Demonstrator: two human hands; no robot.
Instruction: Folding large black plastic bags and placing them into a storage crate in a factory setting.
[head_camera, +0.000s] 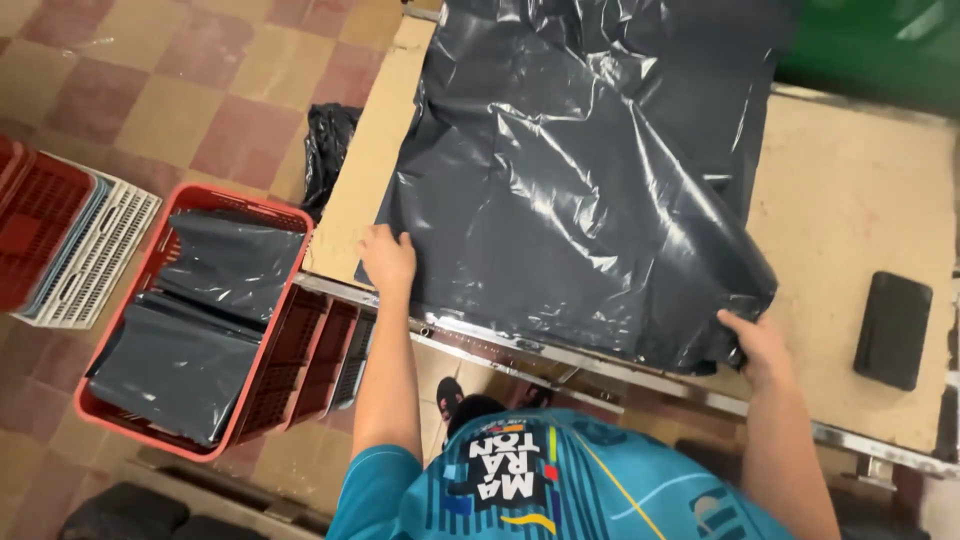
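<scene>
Plastic sheet: a large dark grey plastic bag (580, 190) lies spread over the table (860, 220), glossy and creased, covering most of the left and middle of the top and reaching past its far edge.
Left hand: the left hand (388, 258) rests at the bag's near left corner, fingers curled loosely over the plastic; whether it pinches the edge or only presses on it cannot be told.
Right hand: the right hand (757, 345) is closed on the bag's near right corner, where the plastic bunches into dark folds at the table's near edge.
Table top: pale, worn board with a strip of brown cardboard (372, 150) showing along the left edge, beside the bag; a metal rail (520, 350) runs along the near edge.
Right side of table: a flat black rectangular object (892, 329) lies near the right edge, well apart from the bag, with bare board between them.
Left of table: a red plastic crate (270, 370) stands on the floor just beside the near left corner, holding folded dark grey bags (190, 340).
Further left: a white slatted crate (95, 260) and red crates (35, 215) stacked at the picture's edge.
Floor: tan and reddish checked tiles (180, 90); a crumpled black bag (328, 150) lies against the table's left edge.
In the way: nothing lies on top of the spread bag.
</scene>
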